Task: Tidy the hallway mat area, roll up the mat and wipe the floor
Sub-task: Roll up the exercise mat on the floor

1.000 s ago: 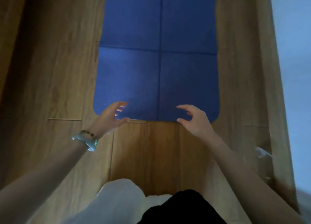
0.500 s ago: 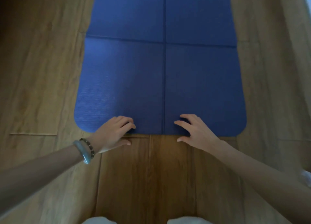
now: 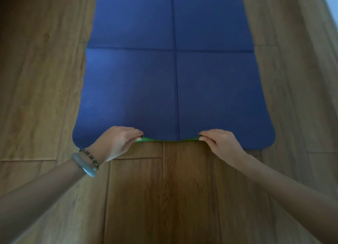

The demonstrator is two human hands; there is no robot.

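Head view looks down on one blue mat [image 3: 173, 82] lying on a wooden floor [image 3: 45, 79]. Its long axis runs straight away from the person, from the near edge at mid-frame up and out of the top of the picture. The short near edge lies crosswise, with rounded corners at left and right. The mat's top is matte with a fine ribbed grain. Two pressed creases mark it: one runs down the middle along its length, one crosses it from side to side, so four panels show. Along the lifted middle of the near edge a thin strip of green underside [image 3: 146, 139] is visible; both outer corners still lie flat on the floor.

Two hands hold that near edge. The left hand [image 3: 117, 143] has its grip closed on the mat left of the centre crease, fingers curled over the top and thumb beneath. The right hand [image 3: 219, 143] pinches the edge right of the crease in the same way. Between the two hands the edge sags slightly.

The floor is long planks with a brown streaked grain, laid parallel to the mat, darker nearest the person.

On the left wrist sit two bracelets: a smooth grey-blue bangle [image 3: 83, 166] and a dark beaded bracelet [image 3: 89, 157] just beside it.
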